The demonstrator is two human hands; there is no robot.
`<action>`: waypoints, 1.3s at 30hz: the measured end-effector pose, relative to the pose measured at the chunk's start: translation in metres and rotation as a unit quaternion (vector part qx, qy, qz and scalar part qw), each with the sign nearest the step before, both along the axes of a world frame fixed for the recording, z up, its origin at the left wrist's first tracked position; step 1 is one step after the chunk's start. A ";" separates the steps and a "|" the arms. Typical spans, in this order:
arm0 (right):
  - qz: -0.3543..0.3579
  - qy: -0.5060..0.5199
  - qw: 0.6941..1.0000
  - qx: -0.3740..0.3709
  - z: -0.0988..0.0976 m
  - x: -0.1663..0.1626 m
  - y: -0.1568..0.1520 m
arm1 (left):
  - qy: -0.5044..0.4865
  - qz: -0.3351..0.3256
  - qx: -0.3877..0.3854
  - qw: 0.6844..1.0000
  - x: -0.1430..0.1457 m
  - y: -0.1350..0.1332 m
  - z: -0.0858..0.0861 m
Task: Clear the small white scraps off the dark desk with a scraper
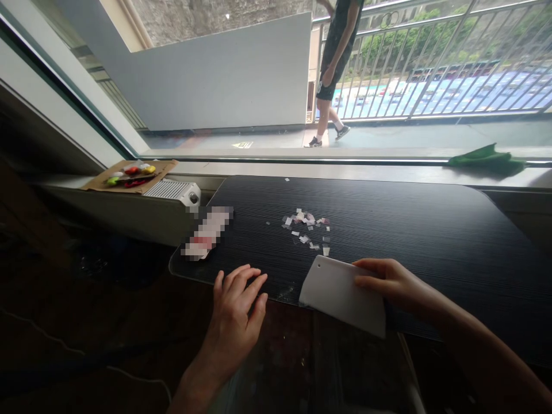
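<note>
In the head view my right hand grips a white flat plastic sheet with a small hole in one corner. It lies tilted across the front edge of the black table, its near end sticking out past the edge. My left hand is at that same edge, further left, holding nothing, with its fingers apart and slightly bent. Whether its fingertips touch the table I cannot tell. Small scraps of white and clear paper or plastic are scattered on the tabletop, just beyond the white sheet.
A blurred-out pinkish item lies at the table's left end. Colourful small objects rest on a cardboard piece by a white radiator. Green cloth or plastic lies on the sill. Outside the window, a person walks past a railing.
</note>
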State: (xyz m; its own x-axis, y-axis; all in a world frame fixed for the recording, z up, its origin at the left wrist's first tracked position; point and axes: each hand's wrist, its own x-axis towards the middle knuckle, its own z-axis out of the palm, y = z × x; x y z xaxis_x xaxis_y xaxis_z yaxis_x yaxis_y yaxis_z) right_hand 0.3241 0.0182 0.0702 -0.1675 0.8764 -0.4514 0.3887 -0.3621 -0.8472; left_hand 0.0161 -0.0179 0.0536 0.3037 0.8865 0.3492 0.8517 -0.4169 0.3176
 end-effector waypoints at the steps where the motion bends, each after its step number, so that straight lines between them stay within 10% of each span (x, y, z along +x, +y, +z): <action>1: 0.004 0.003 1.000 0.001 0.002 -0.003 0.001 | 0.001 0.000 0.001 1.000 0.000 0.000 0.000; 13: 0.130 -0.166 0.921 0.329 0.030 -0.030 -0.050 | 0.010 -0.002 0.007 1.000 -0.002 0.000 -0.002; 19: 0.102 -0.143 0.940 0.293 0.027 -0.017 -0.054 | 0.013 -0.015 0.018 1.000 -0.001 -0.001 -0.002; 26: -0.181 -0.186 0.932 0.254 0.023 0.021 -0.015 | 0.020 -0.018 0.023 0.999 -0.003 0.000 -0.002; 39: -0.151 -0.187 0.946 0.218 0.025 0.035 -0.016 | 0.023 -0.059 0.019 0.998 0.022 0.013 0.009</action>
State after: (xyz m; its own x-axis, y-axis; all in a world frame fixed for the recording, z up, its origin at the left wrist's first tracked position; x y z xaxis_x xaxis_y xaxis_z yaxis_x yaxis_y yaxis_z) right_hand 0.3587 0.0024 0.0954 0.2197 0.9755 -0.0148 0.6260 -0.1526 -0.7647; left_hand 0.0376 -0.0048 0.0630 0.4217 0.8302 0.3647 0.8096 -0.5258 0.2609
